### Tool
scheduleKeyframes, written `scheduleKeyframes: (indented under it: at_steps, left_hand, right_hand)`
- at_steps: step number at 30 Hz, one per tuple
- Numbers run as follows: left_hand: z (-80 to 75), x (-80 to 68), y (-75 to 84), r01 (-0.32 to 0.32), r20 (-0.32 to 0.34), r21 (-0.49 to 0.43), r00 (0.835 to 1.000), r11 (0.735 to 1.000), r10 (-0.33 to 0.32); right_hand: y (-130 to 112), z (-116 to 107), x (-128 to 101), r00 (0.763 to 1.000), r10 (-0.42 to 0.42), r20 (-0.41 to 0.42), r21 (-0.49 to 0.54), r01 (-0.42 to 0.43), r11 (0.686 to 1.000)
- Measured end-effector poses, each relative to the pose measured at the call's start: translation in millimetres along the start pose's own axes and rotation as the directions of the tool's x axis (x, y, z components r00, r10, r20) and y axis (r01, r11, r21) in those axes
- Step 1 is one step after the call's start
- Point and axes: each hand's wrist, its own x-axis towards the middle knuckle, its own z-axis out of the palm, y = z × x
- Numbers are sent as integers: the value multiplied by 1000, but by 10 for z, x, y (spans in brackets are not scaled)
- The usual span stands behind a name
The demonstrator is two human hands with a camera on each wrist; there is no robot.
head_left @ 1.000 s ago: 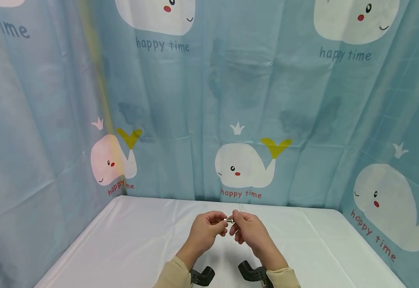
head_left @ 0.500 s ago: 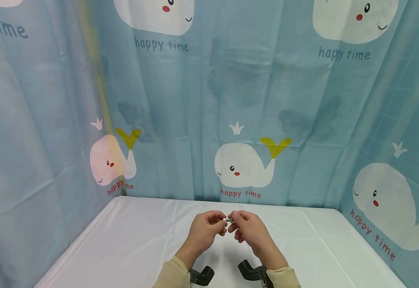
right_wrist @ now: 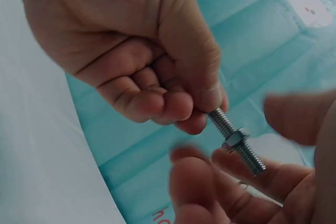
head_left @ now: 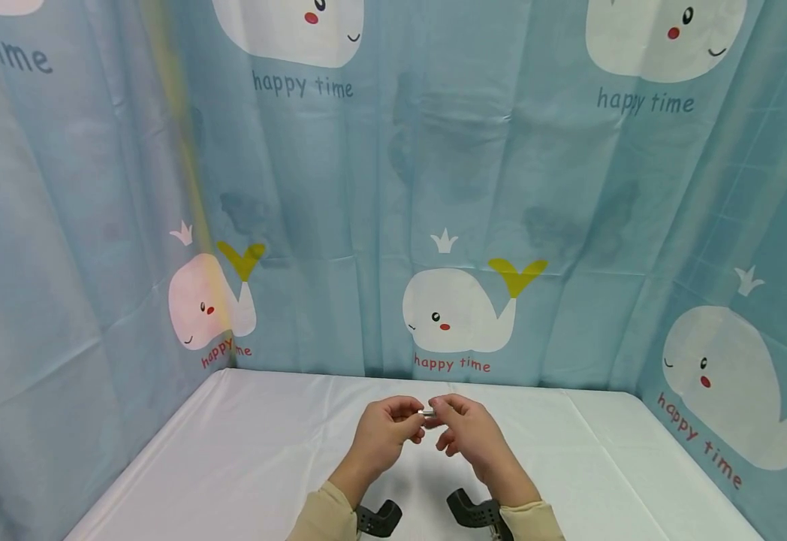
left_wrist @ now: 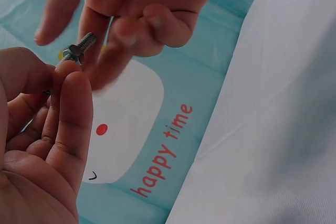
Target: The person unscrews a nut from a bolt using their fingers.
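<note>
In my head view, the metal bolt (right_wrist: 250, 159) lay in the lower middle of the frame, nearly level between the two hands. In the right wrist view I saw its long axis slant from centre toward the lower right, the threaded free end pointing into the gap between the right hand's (head_left: 472, 436) thumb and fingers. The hex nut (right_wrist: 236, 138) sat partway along, bare thread showing on either side. I had the left hand (head_left: 381, 437) nearer the other end, thumb and finger pinching the bolt there. The right hand's digits were spread loosely about the free end, partly blurred; I couldn't tell whether any touched the nut.
</note>
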Motion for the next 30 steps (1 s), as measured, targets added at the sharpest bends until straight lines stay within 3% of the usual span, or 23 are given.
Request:
scheduleKeyframes:
  at_steps: [5, 15, 22, 30]
  left_hand:
    - [2, -1, -2, -6, 1, 3, 1000, 1000, 6]
    - [-18, -4, 12, -1, -15, -1, 1000, 1000, 1]
    - [4, -3, 6, -1, -14, 17, 1000, 1000, 1]
    - [2, -2, 33, 6, -15, 44, 1000, 999, -6]
  right_hand:
    - [-5, 12, -17, 1000, -6, -13, -31, 5, 1000]
    - [-38, 15, -3, 1000, -11, -27, 26, 12, 1000]
    - [-5, 7, -14, 999, -40, -29, -10, 40, 999]
    - [-12, 5, 0, 999, -31, -12, 59, 31, 998]
